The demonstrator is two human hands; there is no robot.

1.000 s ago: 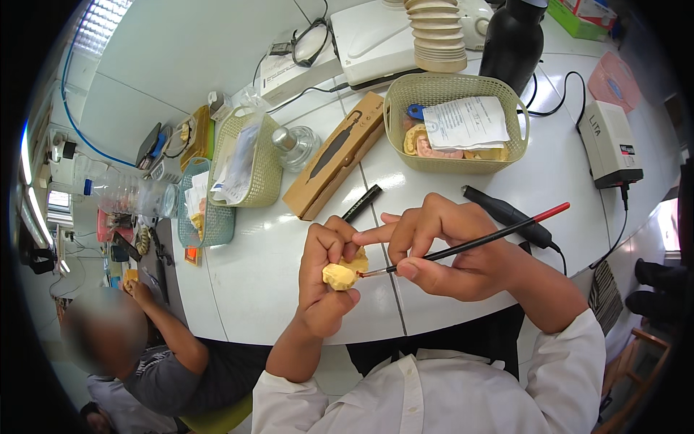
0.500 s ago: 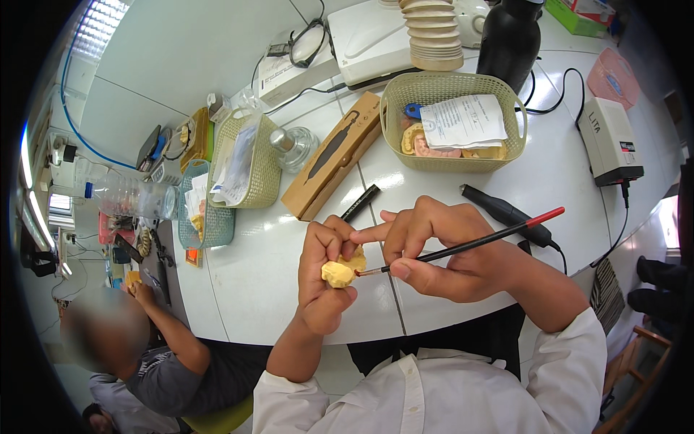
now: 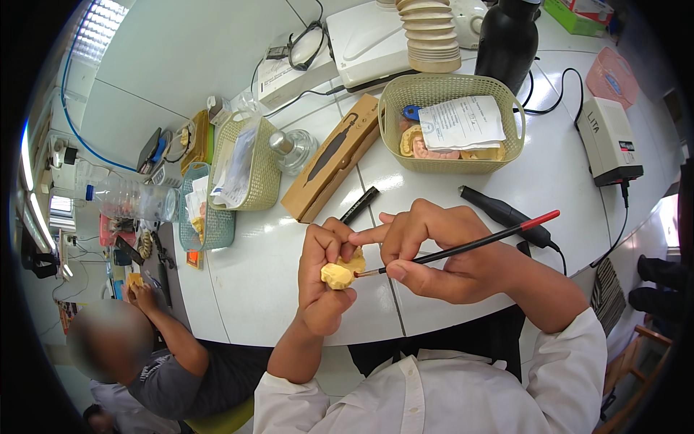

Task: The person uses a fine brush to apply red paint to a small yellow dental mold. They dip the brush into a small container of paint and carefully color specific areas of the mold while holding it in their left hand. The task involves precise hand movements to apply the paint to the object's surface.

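My left hand [image 3: 322, 271] is closed round a yellow plaster dental model [image 3: 337, 275], its fingers and thumb covering part of it. In my right hand [image 3: 441, 253] a thin paintbrush [image 3: 473, 246] with a black handle and red end is pinched between thumb and fingers. The brush's tip touches a small dark red spot on the model's right side. My right index finger stretches across to meet the fingers of my left hand. Just beyond my left hand a black marker pen [image 3: 359, 205] lies on the white table [image 3: 253, 289].
A green basket [image 3: 452, 163] holds dental models and a paper slip. Beside it lie a brown cardboard box [image 3: 332, 159] and a glass bottle [image 3: 295, 150]. A black handpiece [image 3: 502, 217] with a cord rests beyond my right hand. At left, another person [image 3: 170, 362] handles a yellow piece.
Both my hands keep nearly the same pose, and the brush stays against the model with only a tiny shift. The other person's head and hands have moved slightly.
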